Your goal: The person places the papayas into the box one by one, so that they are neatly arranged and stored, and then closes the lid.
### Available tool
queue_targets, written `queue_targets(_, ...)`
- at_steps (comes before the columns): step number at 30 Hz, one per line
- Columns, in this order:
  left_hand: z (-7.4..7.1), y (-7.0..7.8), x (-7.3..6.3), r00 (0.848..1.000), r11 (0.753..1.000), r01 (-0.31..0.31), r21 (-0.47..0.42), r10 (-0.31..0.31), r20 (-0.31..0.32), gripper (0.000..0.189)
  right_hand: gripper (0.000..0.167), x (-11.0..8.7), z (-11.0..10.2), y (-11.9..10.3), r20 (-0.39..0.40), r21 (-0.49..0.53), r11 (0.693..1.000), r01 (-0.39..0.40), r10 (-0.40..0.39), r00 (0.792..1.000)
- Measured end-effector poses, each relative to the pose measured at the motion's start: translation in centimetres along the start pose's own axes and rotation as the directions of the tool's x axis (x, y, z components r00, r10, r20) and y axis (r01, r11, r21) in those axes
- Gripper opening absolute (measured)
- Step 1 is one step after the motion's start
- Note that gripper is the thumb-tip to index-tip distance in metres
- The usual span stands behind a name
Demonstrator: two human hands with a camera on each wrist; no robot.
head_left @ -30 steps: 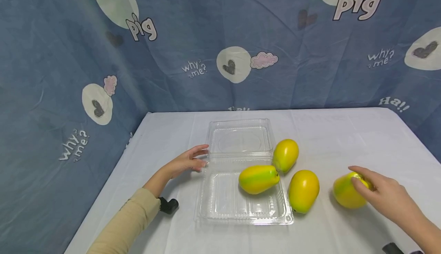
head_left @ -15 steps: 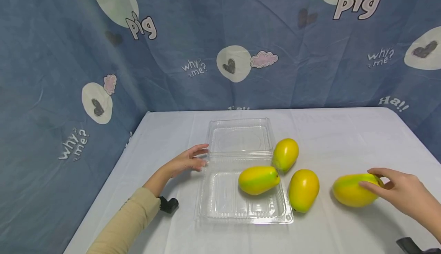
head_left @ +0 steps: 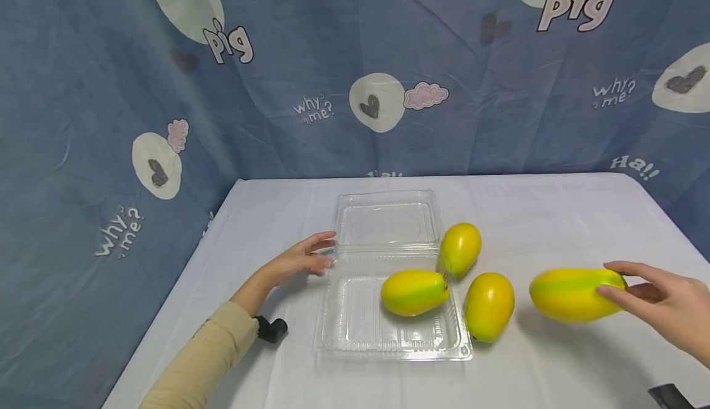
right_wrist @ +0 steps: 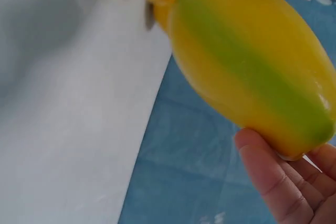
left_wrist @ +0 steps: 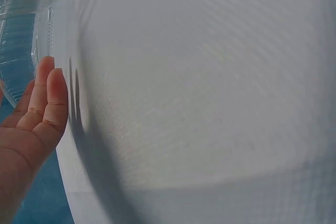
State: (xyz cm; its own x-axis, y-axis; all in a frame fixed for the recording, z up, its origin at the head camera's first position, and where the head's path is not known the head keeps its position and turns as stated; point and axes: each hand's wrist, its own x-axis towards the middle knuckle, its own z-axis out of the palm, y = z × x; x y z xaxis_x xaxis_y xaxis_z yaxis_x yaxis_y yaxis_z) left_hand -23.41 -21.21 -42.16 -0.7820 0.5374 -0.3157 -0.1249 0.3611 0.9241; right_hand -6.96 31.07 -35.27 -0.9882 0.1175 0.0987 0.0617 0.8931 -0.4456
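Note:
My right hand (head_left: 668,307) grips a yellow papaya with a green streak (head_left: 577,295) by one end, at the table's right. A shadow lies apart below the fruit, which is off the cloth. The right wrist view shows this papaya (right_wrist: 252,61) large above the fingers. My left hand (head_left: 299,261), fingers loosely extended, is at the left edge of a clear plastic clamshell box (head_left: 355,319), lid laid back. Contact is hard to tell. One papaya (head_left: 414,293) lies sideways in the box's base. Two others, a rear papaya (head_left: 460,249) and a front papaya (head_left: 489,307), lie by its right side.
A white cloth covers the table (head_left: 554,224). Behind and to the left hangs a blue printed curtain (head_left: 294,39). A black piece (head_left: 272,330) shows at the left wrist, and another black piece (head_left: 671,396) below the right hand.
My right hand took hold of the right-hand papaya's end and raised it off the cloth. The papaya in the box shifted slightly left. My left hand stayed put.

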Motion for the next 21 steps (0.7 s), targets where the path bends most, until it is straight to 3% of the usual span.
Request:
queue_targets(6,0.0,-0.1,0.0,1.0,1.0,0.009,0.001,-0.009,-0.007,0.074,0.04,-0.6,0.4,-1.4,-0.103,0.133,0.982,0.137,-0.124,0.987)
queue_targets(12,0.1,0.1,-0.1,1.0,1.0,0.007,-0.001,-0.007,-0.004,0.074,0.035,-1.2,1.0,-3.6,-0.107,0.28,0.939,0.202,-0.178,0.978)
queue_targets(21,0.1,0.1,-0.3,0.999,0.999,-0.041,0.032,0.04,0.023,0.081,0.034,-1.6,2.8,-6.6,-0.046,0.469,0.82,0.327,-0.347,0.937)
